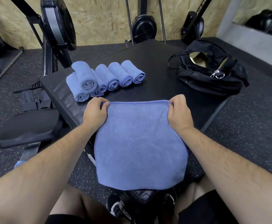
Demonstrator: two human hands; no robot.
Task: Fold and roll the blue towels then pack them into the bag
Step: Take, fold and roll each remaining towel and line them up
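Blue microfibre towel (140, 143), flat and single-coloured, with a thin stitched hem along the top edge. It is spread wide between both hands at the near end of the pad (156, 62), its lower edge hanging down toward the shoes. Cannot tell whether the middle rests on the pad or hangs free.

Left hand (94, 110) has its fingers curled and pinches the top left corner. Right hand (179, 112) does the same on the top right corner. The top edge is pulled taut between them.

Handling, as a judgement: light, soft and limp, with no stiffness, so it sags wherever unsupported. It is not fragile and the nap should grip well. Corners and hem are the best holds, and the corner pinch suits folding. For rolling, flat palms on the folded strip would likely keep the roll tight.

Six rolls (104, 78) of the same blue lie in a row near the pad's left edge, spiral ends facing the person, and one sits on top of the two leftmost. The bag (209, 73) is black and unzipped, with tan lining showing in its mouth. It sits at the pad's far right corner, well apart from the rolls.

Step, judged: the fold on this towel has not begun, and no rolls can be seen in the bag.
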